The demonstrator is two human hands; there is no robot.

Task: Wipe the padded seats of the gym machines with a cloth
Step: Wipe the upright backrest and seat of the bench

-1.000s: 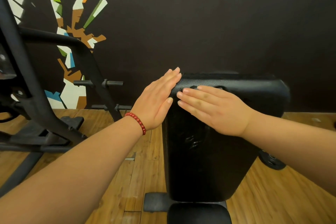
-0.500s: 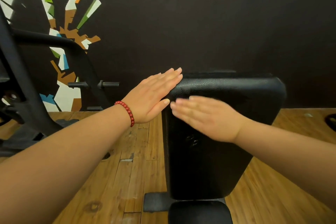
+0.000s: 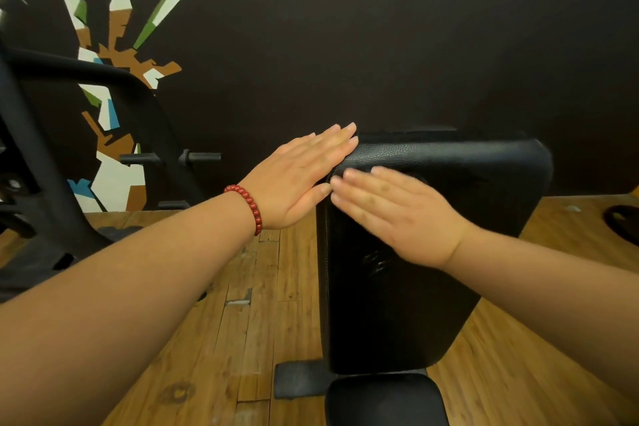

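A black padded backrest (image 3: 466, 183) of a gym bench slopes up in front of me, with the black seat pad (image 3: 383, 401) at the bottom edge. My left hand (image 3: 304, 176), with a red bead bracelet at the wrist, presses flat against the backrest's upper left side, fingers straight. My right hand (image 3: 397, 214) lies flat on the face of the pad near its top left corner, fingers straight and slightly blurred. A thin dark edge under the right fingertips could be a black cloth; I cannot tell.
A black machine frame (image 3: 52, 156) with pegs (image 3: 200, 157) stands at the left before a dark wall with a coloured mural. Wooden floor (image 3: 249, 322) runs around the bench. A black weight plate (image 3: 622, 221) lies at the right edge.
My right hand slid down and left across the pad, then back up toward the top corner. My left hand stayed pressed on the side.
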